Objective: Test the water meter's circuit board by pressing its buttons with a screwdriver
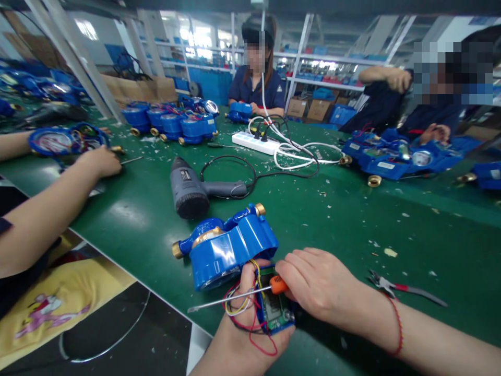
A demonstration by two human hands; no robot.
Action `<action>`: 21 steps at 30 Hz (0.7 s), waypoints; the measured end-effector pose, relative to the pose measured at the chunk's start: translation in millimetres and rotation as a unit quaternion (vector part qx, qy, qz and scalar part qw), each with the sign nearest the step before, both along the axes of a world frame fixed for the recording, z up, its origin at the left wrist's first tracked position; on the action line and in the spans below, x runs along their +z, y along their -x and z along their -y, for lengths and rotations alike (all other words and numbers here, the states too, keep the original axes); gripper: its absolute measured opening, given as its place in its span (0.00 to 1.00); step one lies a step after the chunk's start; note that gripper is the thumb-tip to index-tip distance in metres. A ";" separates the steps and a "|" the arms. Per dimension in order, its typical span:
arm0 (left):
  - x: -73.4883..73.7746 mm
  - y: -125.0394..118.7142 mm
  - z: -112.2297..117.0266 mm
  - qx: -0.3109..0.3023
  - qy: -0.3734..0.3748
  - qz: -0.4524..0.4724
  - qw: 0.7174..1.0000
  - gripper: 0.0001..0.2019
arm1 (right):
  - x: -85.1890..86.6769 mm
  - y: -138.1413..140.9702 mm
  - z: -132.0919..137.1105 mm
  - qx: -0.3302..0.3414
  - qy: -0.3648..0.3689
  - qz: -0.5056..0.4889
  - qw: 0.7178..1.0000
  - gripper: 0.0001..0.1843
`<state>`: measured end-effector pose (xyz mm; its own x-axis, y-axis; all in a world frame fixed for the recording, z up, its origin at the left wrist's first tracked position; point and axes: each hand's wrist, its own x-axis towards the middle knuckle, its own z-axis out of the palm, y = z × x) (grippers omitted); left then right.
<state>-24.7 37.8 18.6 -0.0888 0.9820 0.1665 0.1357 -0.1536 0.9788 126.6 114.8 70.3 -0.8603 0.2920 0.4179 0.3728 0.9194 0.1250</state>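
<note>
My left hand [242, 329] is closed around a small blue housing with a green circuit board [274, 309], low in the middle of the view. Red, yellow and white wires [238, 303] trail from the board over my fingers. My right hand [313, 282] grips the orange handle of a screwdriver [278, 284] and lies against the board's right side. The screwdriver's long shaft points left across the wires. Just beyond my hands a blue water meter [235, 245] with brass ends lies tilted on the green table [313, 219].
A grey heat gun [190, 188] lies beyond the meter, its cord running to a white power strip [254, 142]. Pliers [407, 290] rest at right. More blue meters [172, 122] stand farther back. A co-worker's arm [58, 209] reaches in from the left; other people sit across the table.
</note>
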 end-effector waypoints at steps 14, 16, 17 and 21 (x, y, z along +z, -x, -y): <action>-14.8 14.9 3.0 -0.170 0.045 0.280 0.944 0.39 | -13.7 -33.4 -123.2 -0.314 0.066 0.117 0.940 0.13; -13.4 14.2 4.2 -0.173 0.041 0.294 0.939 0.38 | 6.8 11.4 -148.7 -0.268 0.069 0.128 0.952 0.14; -12.4 13.9 5.3 -0.173 0.047 0.299 0.937 0.38 | 16.0 37.3 -163.1 -0.235 0.078 0.140 0.959 0.14; -10.5 13.9 8.7 -0.166 0.080 0.364 0.913 0.34 | 27.9 137.8 -213.7 -0.122 0.131 0.204 0.962 0.20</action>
